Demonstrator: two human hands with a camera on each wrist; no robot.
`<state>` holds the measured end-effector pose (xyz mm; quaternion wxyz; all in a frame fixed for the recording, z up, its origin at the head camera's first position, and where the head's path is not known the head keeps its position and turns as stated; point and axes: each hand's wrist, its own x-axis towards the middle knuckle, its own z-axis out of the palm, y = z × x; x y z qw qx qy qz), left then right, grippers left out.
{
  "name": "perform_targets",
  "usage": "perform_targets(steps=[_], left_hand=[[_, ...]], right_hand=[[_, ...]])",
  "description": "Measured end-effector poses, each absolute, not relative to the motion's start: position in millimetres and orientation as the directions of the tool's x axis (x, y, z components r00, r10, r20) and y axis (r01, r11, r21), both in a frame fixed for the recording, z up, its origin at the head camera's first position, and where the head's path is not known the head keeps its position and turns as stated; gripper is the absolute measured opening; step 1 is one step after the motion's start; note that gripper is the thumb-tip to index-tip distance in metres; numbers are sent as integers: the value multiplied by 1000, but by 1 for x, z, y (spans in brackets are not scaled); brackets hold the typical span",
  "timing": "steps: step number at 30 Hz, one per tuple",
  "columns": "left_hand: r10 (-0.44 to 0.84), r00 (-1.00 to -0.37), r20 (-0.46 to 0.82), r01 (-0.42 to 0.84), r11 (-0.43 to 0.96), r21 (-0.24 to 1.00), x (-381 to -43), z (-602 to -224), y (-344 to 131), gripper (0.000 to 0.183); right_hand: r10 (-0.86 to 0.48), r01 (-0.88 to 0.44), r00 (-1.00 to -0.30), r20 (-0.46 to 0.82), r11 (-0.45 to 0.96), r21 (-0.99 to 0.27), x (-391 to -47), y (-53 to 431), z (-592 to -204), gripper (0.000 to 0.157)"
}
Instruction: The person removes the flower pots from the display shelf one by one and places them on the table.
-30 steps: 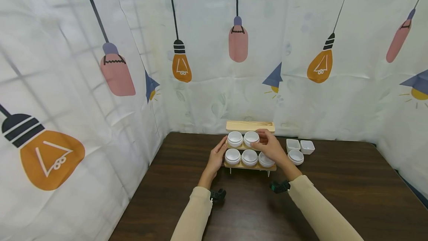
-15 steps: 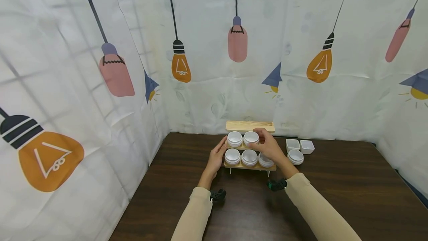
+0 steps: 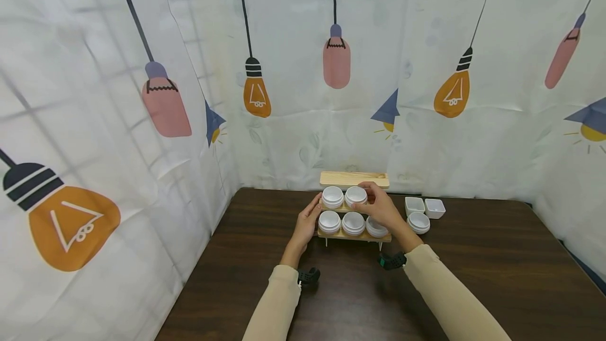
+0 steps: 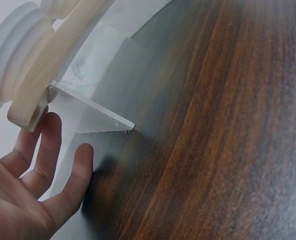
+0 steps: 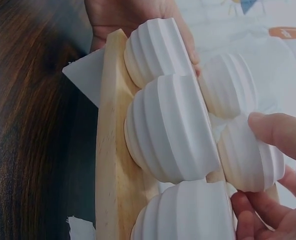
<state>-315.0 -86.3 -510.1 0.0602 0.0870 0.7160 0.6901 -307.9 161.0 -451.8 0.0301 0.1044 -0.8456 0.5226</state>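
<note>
A tiered wooden rack point(image 3: 347, 236) on clear legs stands at the back of the table, small white ribbed bowls on its two lower tiers. My right hand point(image 3: 385, 212) pinches the right bowl point(image 5: 248, 160) of the middle tier, thumb on its near side and fingers curled behind. Beside it on that tier is another bowl point(image 3: 333, 197); three more line the front tier, including a left bowl point(image 3: 329, 221). Against the rack's left end lies my left hand point(image 3: 305, 223), its fingers extended, with fingertips touching the front tier's wooden end point(image 4: 25, 112).
To the right of the rack sit two square white dishes, a left dish point(image 3: 414, 204) and a right dish point(image 3: 434, 208), with a round ribbed bowl point(image 3: 418, 222) in front. The rack's top tier point(image 3: 354, 178) bears no bowls. A patterned curtain point(image 3: 293, 141) hangs behind the dark table point(image 3: 350, 299).
My right hand and wrist have shifted very slightly left, still on the same bowl. The left hand and the rack look unmoved.
</note>
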Motion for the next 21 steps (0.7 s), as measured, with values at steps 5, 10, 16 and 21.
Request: perform_targets(steps=[5,10,16,21], left_hand=[[178,-983,44,50,28,998,-322,-524,-84,51],[163,-984,66,74,43,996,-321,-527,-83,53],[158,-985,64,72,51,996,-320,-526,-83,47],[156,-986,55,63,43,997,-320,-525,-83,44]], right_hand=[[-149,-210,-976,160,436,-875,-309,162,-453,65],[-155,-215,-974,163,431,-876,-309,162,-452,65],[-149,-200,-978,148,439,-876,-307,162,-450,63],[-142,-192,-980,143,448,-873,-307,162,-451,62]])
